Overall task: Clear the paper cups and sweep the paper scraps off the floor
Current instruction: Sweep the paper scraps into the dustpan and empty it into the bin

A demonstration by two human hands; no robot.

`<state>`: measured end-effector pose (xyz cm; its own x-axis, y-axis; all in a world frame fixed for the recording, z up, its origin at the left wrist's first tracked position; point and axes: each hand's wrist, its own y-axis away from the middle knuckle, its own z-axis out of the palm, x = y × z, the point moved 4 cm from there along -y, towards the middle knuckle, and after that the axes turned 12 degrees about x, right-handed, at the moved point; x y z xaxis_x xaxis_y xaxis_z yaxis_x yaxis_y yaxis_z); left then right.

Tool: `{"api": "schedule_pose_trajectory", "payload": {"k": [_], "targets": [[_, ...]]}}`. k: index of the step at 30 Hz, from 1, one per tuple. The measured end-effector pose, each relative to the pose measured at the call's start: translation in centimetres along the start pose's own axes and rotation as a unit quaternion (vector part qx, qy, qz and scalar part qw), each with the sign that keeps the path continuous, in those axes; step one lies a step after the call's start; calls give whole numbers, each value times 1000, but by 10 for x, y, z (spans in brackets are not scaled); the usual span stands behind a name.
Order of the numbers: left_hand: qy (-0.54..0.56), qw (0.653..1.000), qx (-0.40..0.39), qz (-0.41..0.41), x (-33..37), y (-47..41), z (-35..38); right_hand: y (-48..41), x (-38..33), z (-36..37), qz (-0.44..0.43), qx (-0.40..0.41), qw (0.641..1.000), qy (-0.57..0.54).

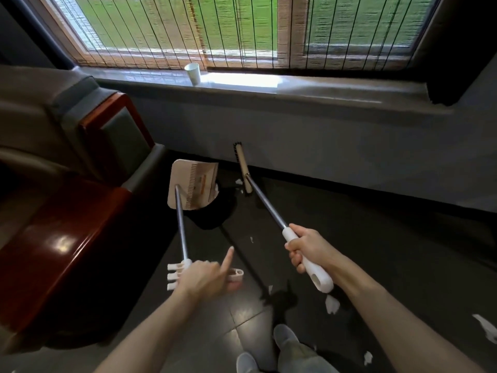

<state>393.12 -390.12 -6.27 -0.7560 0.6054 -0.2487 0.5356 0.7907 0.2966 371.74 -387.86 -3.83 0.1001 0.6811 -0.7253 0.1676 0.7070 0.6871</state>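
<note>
1. Window with slatted bamboo blind [188,30]: spans the far wall, green showing through the slats.
2. Sofa [67,224]: left side, grey cushions, glossy red-brown wooden arm.
3. Floor [376,251]: dark tiles, reflective in places.
4. Windowsill [336,90]: pale stone ledge under the blind, running left to right.
5. Broom [266,208]: long axis slants from the lower right up and to the left. The metal shaft ends in a white grip, and the wooden head lies on the floor close to the foot of the wall.
6. Dustpan [193,184]: long-handled, with the shaft running nearly straight away from the person. The pale pan sits beside the sofa corner, left of the broom head, over a dark shape I cannot identify.
7. Right hand [309,249]: fingers wrapped fully round the broom's white grip.
8. Left hand [207,278]: fingers curled round the top of the dustpan handle, index finger held out straight.
9. Paper cup [193,73]: white, upright on the windowsill, left of centre.
10. Paper scraps [331,304]: white, torn and scattered on the floor, mostly at lower right. One lies beside the broom head and one between the two shafts.
</note>
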Motion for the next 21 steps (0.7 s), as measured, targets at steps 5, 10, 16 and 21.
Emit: {"api": "schedule_pose_trajectory", "payload": {"k": [5,10,16,21], "targets": [[35,993,64,-90,-36,-15,-54,2,-3,-4,6,4,1000,-12],[295,904,211,-224,-86,-5,-171,7,-19,-7,-4,10,1000,-16],[431,798,376,-189,-147,50,-288,30,-34,4,-26,23,997,-74],[446,827,330,-91,-102,37,-242,76,-15,11,-53,62,989,-121]]}}
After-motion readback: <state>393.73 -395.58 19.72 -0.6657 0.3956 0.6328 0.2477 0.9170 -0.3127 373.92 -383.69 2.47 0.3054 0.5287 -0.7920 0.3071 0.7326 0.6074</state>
